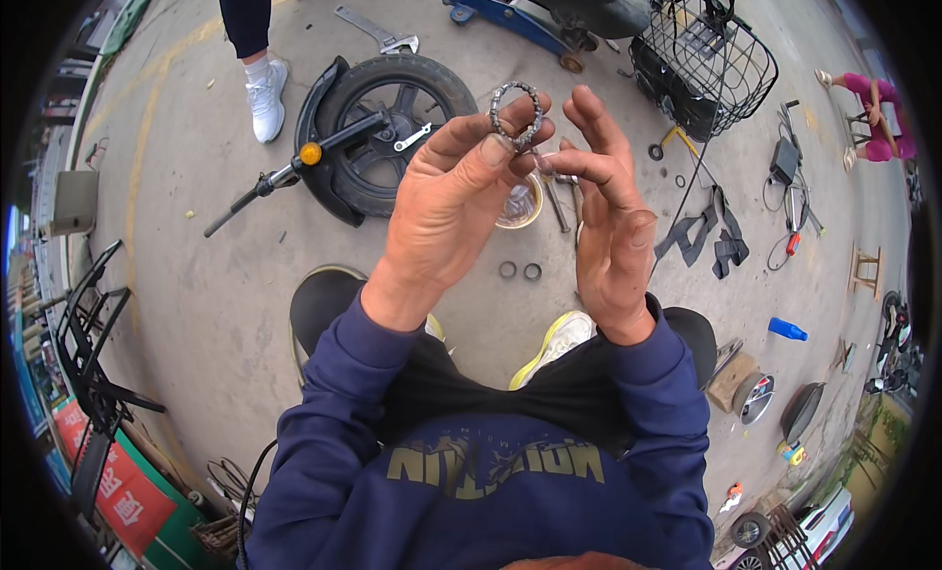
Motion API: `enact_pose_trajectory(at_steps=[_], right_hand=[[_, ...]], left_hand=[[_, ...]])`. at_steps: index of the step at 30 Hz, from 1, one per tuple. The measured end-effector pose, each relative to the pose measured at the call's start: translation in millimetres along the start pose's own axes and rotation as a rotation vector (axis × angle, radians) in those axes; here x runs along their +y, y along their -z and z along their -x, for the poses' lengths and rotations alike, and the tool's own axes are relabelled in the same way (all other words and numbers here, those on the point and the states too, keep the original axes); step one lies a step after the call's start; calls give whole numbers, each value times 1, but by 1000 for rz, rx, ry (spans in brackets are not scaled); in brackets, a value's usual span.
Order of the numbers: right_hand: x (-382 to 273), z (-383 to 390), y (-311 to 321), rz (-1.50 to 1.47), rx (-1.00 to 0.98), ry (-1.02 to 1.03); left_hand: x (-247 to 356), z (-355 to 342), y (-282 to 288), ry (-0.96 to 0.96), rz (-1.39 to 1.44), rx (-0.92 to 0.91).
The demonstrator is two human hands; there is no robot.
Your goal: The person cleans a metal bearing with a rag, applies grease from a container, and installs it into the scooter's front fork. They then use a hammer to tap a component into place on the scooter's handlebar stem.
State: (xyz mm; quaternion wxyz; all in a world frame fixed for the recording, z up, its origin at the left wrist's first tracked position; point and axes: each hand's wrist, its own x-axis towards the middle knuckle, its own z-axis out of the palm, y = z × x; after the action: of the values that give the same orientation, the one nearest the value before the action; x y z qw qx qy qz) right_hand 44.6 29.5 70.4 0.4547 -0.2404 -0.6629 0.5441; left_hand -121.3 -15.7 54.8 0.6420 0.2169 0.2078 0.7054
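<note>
My left hand pinches a metal ball-bearing ring between thumb and fingers, raised in front of me. My right hand is open beside it, fingers apart and curved, one fingertip close to the ring's lower edge; whether it touches is unclear. Below, partly hidden by the hands, a round container holds something I cannot make out. Metal tools lie beside it. Two small dark rings lie on the concrete between my shoes.
A detached wheel with fork and an adjustable wrench lie ahead. A blue floor jack, basketed scooter, straps, cables and tools surround me. One person's leg stands at left; another person sits at right.
</note>
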Motion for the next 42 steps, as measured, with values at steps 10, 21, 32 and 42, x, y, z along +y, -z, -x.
enact_pose_trajectory(at_steps=[10,21,32,42], right_hand=[[-4,-2,-5,-381,13,-101],[-1,-5,2,-81,-37,-61],[-1,0,7,6,-50,-41],[2,-4,13,179,-40,86]], left_hand=[[1,-1,-8,0,-46,82],[-2,-1,-6,72,-119,60],[8,-1,-19,102,-239,129],[11,-1,-13,117,-409,126]])
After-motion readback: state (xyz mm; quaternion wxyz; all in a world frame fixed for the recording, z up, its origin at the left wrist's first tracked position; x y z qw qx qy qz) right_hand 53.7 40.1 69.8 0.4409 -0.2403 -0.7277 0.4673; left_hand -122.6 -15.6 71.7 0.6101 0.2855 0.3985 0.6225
